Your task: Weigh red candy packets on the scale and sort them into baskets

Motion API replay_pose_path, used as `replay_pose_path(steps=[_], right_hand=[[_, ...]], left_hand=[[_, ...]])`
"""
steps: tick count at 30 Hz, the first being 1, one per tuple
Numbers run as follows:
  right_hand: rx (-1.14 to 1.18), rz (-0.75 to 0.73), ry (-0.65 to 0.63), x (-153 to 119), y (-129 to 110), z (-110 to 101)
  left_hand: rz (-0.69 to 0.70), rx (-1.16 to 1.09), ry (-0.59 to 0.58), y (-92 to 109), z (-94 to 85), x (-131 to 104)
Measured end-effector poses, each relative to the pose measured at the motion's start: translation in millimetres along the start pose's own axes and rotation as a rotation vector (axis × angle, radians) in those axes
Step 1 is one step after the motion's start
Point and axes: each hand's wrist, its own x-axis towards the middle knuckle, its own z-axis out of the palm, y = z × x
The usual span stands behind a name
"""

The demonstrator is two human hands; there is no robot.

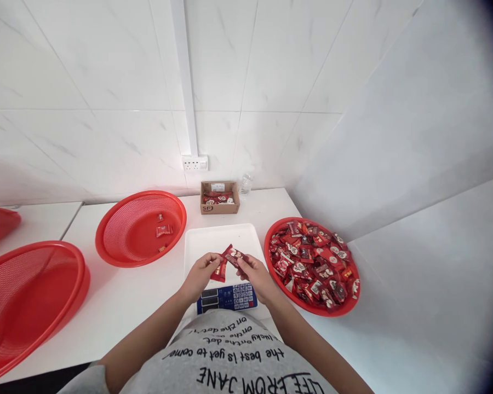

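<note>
My left hand (202, 273) pinches a red candy packet (219, 272) that hangs below its fingers. In my right hand (255, 275) is a dark red candy packet (233, 256), gripped at its lower right end. The two packets overlap between my fingertips. Both hands are over the white tray of a weighing scale (246, 236), close to its blue keypad panel (227, 299). Right of my hands, a round red basket (272, 276) is heaped with red wrapped packets (308, 257).
A red mesh basket (110, 227) at the left holds a few small packets. Another red basket (33, 290) stands nearer the left edge. By the wall are a cardboard box (221, 208) with packets inside and a clear container (245, 184). A socket (195, 163) is on the wall.
</note>
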Motion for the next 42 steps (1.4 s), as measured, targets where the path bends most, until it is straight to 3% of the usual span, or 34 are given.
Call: replay_pose_path(steps=[3, 8, 14, 18, 21, 25, 28, 31, 33, 36, 39, 42], right_hand=[[0.05, 0.015, 0.036, 3, 0, -1], [0.052, 0.017, -0.008, 2, -3, 3], [-0.116, -0.039, -0.049, 0, -2, 8], [-0.205, -0.021, -0.101, -1, 1, 10], [-0.217, 0.021, -0.112, -3, 5, 9], [-0.239, 0.053, -0.048, -5, 15, -2], [-0.282, 0.017, 0.061, -4, 24, -25], [-0.388, -0.091, 0.223, -2, 33, -60], [-0.499, -0.142, 0.346, -2, 39, -87], [-0.739, -0.124, 0.459, 0, 46, -119], [-0.944, -0.045, 0.423, 7, 52, -136], [-1.06, 0.057, 0.356, 20, 55, -139]], left_hand=[[-0.012, -0.081, -0.026, -1, 0.7, -1], [-0.02, -0.134, -0.06, 0, 5.4, -4], [-0.222, -0.279, -0.107, -6, 10.0, -7], [-0.227, -0.277, -0.073, -15, 2.7, -1], [-0.184, -0.344, 0.036, -15, -17.2, 17], [-0.12, -0.555, 0.484, 1, -67.4, 46], [-0.086, -0.589, 0.598, 9, -106.6, 57], [-0.19, -0.596, 0.693, 6, -125.9, 55], [-0.194, -0.565, 0.696, -1, -123.6, 50], [-0.131, -0.497, 0.656, -11, -104.0, 41], [-0.104, -0.434, 0.631, -16, -82.1, 34], [-0.099, -0.363, 0.62, -17, -69.8, 30]])
